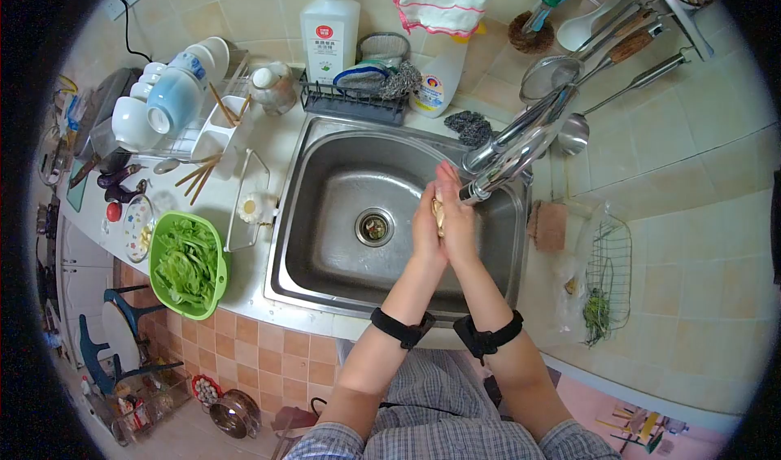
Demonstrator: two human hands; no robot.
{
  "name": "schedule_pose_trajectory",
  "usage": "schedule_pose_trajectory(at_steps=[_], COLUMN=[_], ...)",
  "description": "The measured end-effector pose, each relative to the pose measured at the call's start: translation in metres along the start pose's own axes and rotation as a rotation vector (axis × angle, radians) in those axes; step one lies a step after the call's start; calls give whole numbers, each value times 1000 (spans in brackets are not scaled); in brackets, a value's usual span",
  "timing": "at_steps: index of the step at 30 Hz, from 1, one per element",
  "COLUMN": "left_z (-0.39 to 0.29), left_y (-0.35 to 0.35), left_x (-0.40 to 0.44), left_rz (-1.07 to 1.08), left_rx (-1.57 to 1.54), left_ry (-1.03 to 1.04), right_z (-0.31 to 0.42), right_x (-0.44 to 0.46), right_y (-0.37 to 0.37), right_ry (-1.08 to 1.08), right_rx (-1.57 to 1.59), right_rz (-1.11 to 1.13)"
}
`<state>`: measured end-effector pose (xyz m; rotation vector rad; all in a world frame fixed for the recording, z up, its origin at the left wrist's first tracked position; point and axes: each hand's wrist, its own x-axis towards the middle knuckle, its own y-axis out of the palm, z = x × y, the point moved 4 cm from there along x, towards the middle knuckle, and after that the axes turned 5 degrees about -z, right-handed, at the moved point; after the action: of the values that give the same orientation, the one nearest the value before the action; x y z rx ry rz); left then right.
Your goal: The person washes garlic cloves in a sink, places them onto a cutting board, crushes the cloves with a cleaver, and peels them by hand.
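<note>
Over the right half of the steel sink [305, 216], my left hand [425, 231] and my right hand [458, 228] are pressed palm to palm. A small pale-yellow lump [439, 215] shows between them, mostly covered by the fingers; its kind I cannot make out. Both hands are closed around it. The chrome faucet [508, 155] reaches down from the upper right, its spout end close beside my right hand. Whether water is running cannot be seen. Below the hands, the drain [375, 227] holds some greenish scraps.
Left of the sink stand a green basket of lettuce [189, 269], a dish rack with bowls [175, 102], and eggplants [122, 183]. Behind it are a sponge caddy [352, 102] and bottles [329, 33]. On the right are a brown sponge [547, 226] and a wire basket [610, 273]. Utensils [606, 53] hang above.
</note>
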<state>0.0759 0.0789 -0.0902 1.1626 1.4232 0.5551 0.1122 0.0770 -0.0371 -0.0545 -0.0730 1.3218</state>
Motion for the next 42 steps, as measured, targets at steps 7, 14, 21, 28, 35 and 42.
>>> schedule_pose_trajectory(at_steps=[7, 14, 21, 28, 35, 42], left_z=[3, 9, 6, -4, -32, -45], left_y=[5, -2, -10, -13, -19, -32], left_x=[0, 3, 2, -6, -17, -22], left_rz=[24, 23, -97, -185, -174, -156], left_rx=[-298, -306, -309, -385, -502, -480], left_ry=[-97, -104, -142, -115, -122, -104], right_z=[-16, -29, -29, -24, -26, -27], right_x=[2, 1, -3, -5, 2, 8], right_y=[-22, -36, -38, -31, -27, -8], right_ry=[147, 179, 205, 147, 210, 90], right_rx=[855, 782, 651, 433, 157, -171], right_rz=[-144, -253, -249, -329, -243, -106])
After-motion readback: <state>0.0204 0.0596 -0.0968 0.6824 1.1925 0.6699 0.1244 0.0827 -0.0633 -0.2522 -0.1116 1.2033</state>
